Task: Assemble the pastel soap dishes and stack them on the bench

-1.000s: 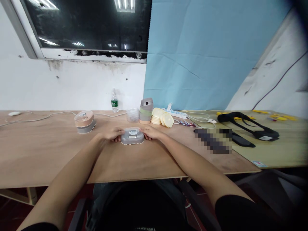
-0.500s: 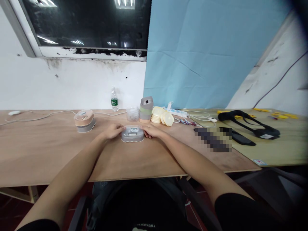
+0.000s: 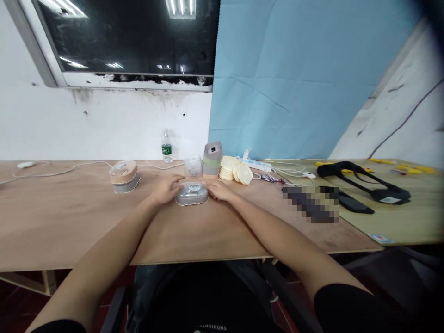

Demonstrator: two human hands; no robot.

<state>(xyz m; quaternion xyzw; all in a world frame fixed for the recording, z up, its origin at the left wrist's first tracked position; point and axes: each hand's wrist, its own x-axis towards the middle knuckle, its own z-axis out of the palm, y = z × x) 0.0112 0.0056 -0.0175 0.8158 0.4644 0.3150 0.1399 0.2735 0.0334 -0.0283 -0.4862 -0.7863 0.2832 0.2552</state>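
A grey lunch box (image 3: 192, 198) with a clear lid and a round sticker lies flat on the wooden table in front of me. My left hand (image 3: 166, 189) is at its left end, index finger stretched out along the far side and thumb apart from it, close to the lid. At the right end, my right hand (image 3: 220, 190) has its thumb on the lid's edge and its other fingers curled against the side. Farther left stands a pink box stacked on a grey one (image 3: 124, 173).
Behind the lunch box stand clear plastic cups (image 3: 192, 167), a stack of grey, green and pink containers (image 3: 212, 162) and pale yellow lids (image 3: 229, 165). A water bottle (image 3: 166, 148) is by the wall. To the right lie a power strip (image 3: 258, 164), cables and a black strap frame (image 3: 385, 190).
My left hand has loosened from the lunch box, its index finger now reaching out past the far edge. The right hand stays at the box. The view has shifted slightly.
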